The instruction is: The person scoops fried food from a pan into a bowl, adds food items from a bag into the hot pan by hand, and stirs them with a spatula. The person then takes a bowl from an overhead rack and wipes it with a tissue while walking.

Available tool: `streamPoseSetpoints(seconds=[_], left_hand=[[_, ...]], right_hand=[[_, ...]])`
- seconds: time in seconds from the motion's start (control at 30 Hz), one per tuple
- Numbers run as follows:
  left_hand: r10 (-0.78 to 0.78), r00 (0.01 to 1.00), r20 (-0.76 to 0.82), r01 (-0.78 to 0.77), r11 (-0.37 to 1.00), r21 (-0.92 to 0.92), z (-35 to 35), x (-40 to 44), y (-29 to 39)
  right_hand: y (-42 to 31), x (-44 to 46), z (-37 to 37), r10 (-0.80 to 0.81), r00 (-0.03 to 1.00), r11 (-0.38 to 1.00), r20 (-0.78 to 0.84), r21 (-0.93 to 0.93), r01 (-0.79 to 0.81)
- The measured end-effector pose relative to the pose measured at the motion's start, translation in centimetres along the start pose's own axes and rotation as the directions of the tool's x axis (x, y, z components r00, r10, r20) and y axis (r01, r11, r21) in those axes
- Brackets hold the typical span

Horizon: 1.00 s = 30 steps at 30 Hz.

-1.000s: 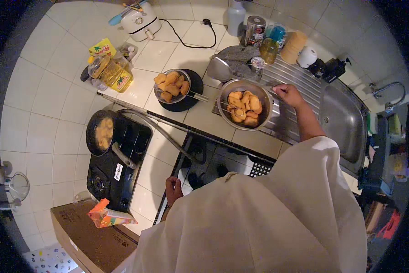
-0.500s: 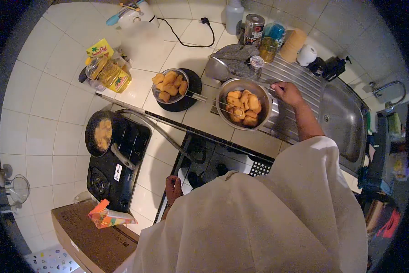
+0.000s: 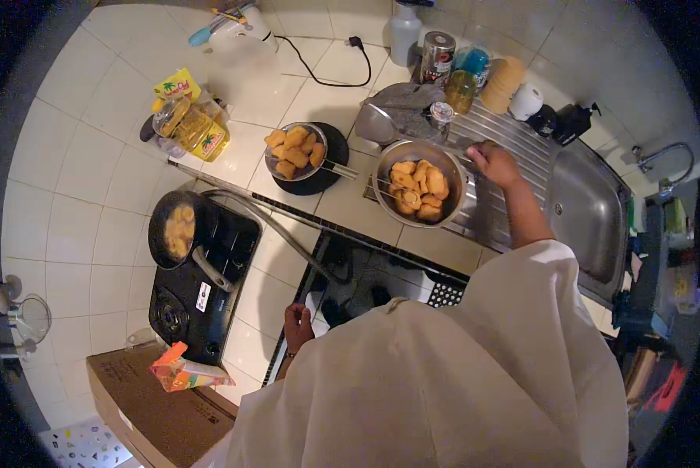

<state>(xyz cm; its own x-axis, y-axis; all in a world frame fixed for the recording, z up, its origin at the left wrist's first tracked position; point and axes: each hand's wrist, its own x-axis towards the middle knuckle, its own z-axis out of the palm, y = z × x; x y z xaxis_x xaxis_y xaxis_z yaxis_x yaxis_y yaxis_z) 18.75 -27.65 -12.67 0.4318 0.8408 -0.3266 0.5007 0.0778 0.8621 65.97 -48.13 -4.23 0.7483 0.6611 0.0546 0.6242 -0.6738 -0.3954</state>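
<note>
My right hand [image 3: 494,162] is closed, fingers pinched at the end of a thin handle running behind the bowl's far rim toward the wide blade of a metal spatula [image 3: 376,125]. Just left of that hand stands a steel bowl [image 3: 461,204] of golden fried nuggets [image 3: 420,187], with a thin metal utensil lying across them. My left hand [image 3: 297,326] hangs low by the counter's front edge, its fingers curled and nothing visible in them. On a black round base, a wire strainer [image 3: 328,165] holds more nuggets. Several pieces fry in a dark pan [image 3: 161,234].
The pan sits on a black gas stove [image 3: 198,312], with a hose [image 3: 276,226] curving off it. Oil bottles [image 3: 198,132] stand behind. A cardboard box [image 3: 155,409] carries an orange packet [image 3: 188,372]. To the right are a sink [image 3: 592,210] and several containers along the wall.
The view has shifted slightly, so the counter things appear a little lower and to the right. Both hands stay nearly where they were, and the bowl's nuggets look much the same.
</note>
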Motion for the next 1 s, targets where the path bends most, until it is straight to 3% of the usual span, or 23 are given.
streamPoseSetpoints(seconds=[0.07, 0.13, 0.23, 0.27, 0.33, 0.43, 0.5, 0.6, 0.7, 0.77, 0.87, 0.93, 1.0], left_hand=[[0.031, 0.999, 0.01, -0.031, 0.999, 0.008, -0.2, -0.3, 0.2], [0.071, 0.997, 0.019, -0.071, 0.997, 0.009, -0.2, -0.3, 0.4], [0.14, 0.99, 0.035, -0.139, 0.99, -0.019, -0.3, -0.4, 0.6], [0.187, 0.981, 0.057, -0.186, 0.982, -0.023, -0.4, -0.3, 0.8], [0.308, 0.946, 0.102, -0.312, 0.95, 0.028, -0.8, 0.2, 0.9], [0.554, 0.824, 0.115, -0.562, 0.825, 0.052, -0.2, 1.1, 1.2], [0.276, 0.939, 0.207, -0.271, 0.961, -0.052, 0.0, 1.9, 1.2], [0.38, 0.881, 0.282, -0.361, 0.925, -0.119, 0.5, 3.3, 0.3], [0.416, 0.853, 0.314, -0.344, 0.902, -0.26, 0.8, 1.8, 3.5], [0.457, 0.829, 0.321, -0.407, 0.888, -0.213, 1.2, 2.1, 3.2], [0.45, 0.804, 0.389, -0.424, 0.892, -0.156, 1.5, 2.0, 3.4], [0.555, 0.762, 0.333, -0.566, 0.821, -0.073, 2.5, 2.2, 3.4], [0.565, 0.758, 0.326, -0.565, 0.819, -0.104, 3.0, 1.5, 4.2]], right_hand=[[0.2, -0.2, -0.1, -0.031, 0.999, 0.998, -0.022, -0.05, 0.03], [0.0, -1.0, -0.3, -0.063, 0.955, 0.998, -0.29, -0.039, 0.054], [-0.9, -3.2, -1.7, -0.039, 0.892, 0.999, -0.451, -0.017, 0.035], [-1.2, -4.1, -2.4, -0.041, 0.876, 0.999, -0.481, -0.03, 0.03], [-1.5, -6.4, -3.9, 0.038, 0.854, 0.993, -0.519, 0.116, 0.027], [-1.3, -9.9, -6.5, 0.008, 0.733, 0.998, -0.68, -0.038, -0.046], [-2.0, -12.7, -9.2, 0.094, 0.683, 0.995, -0.724, 0.051, -0.083], [-2.6, -17.1, -13.2, 0.027, 0.548, 0.993, -0.836, -0.041, -0.112], [-5.8, -21.1, -18.3, 0.101, 0.482, 0.976, -0.87, -0.009, -0.22], [-6.0, -23.0, -20.9, -0.09, 0.356, 0.972, -0.93, -0.16, -0.173], [-7.0, -25.7, -25.0, -0.055, 0.321, 0.959, -0.945, -0.139, -0.246], [-7.4, -27.0, -27.2, -0.065, 0.281, 0.948, -0.958, -0.147, -0.284], [-7.8, -27.6, -30.0, -0.082, 0.231, 0.939, -0.97, -0.153, -0.308]])
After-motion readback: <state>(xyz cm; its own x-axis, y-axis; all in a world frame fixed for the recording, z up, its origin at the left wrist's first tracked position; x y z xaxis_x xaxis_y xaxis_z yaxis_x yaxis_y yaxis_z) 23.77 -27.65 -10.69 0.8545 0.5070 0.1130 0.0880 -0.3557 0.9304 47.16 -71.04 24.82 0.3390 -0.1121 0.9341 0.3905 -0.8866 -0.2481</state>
